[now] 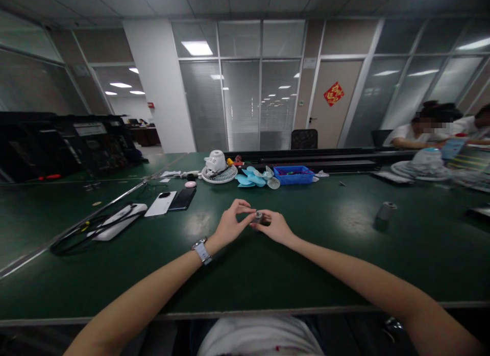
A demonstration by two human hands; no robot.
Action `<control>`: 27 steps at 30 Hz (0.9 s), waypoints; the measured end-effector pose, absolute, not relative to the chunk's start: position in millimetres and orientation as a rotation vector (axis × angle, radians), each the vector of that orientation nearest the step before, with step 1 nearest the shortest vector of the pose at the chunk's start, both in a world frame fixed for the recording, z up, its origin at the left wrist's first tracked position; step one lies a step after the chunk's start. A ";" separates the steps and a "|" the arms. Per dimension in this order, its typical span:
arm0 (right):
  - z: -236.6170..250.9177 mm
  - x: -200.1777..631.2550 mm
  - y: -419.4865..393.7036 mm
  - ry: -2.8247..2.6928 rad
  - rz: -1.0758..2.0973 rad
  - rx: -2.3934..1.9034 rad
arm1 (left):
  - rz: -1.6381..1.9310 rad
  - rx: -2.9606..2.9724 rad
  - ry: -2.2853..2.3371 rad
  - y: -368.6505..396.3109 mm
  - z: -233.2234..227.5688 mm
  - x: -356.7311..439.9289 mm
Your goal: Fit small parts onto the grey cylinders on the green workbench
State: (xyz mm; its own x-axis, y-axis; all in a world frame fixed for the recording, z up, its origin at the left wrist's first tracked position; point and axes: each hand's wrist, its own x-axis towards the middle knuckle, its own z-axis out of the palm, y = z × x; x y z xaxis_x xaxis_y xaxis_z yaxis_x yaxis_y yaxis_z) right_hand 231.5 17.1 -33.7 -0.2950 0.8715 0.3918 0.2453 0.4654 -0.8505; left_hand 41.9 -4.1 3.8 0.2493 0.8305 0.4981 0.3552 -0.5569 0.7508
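Observation:
Between my two hands, over the middle of the green table (237, 279), is a small grey metal cylinder (258, 216) with a round top. My left hand (231, 224) reaches it from the left, its thumb and fingertips pinched at the side; a watch with a light strap is on that wrist. From the right, my right hand (277, 227) has thumb and fingers closed round the same cylinder. Fingers cover part of it, so its finer details do not show. A larger grey metal cylinder (387, 210) stands apart on the table to the right.
Behind my hands lie a white fan housing (217, 164), blue fan blades (250, 177) and a blue basket (293, 175) of small parts. Two phones (161, 203) and a white power bank-like block (120, 222) with black cables lie left. People sit at the far right.

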 end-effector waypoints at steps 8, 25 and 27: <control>-35.8 235.2 13.9 -1.875 0.810 -0.943 | 1.237 2.158 1.081 0.7 6.6 49.5; -31.7 228.9 4.1 -1.929 0.774 -0.957 | 1.410 2.026 1.200 18.1 -8.8 31.7; -33.2 226.8 2.6 -1.938 0.772 -0.948 | 1.232 2.036 1.217 21.0 -16.8 24.9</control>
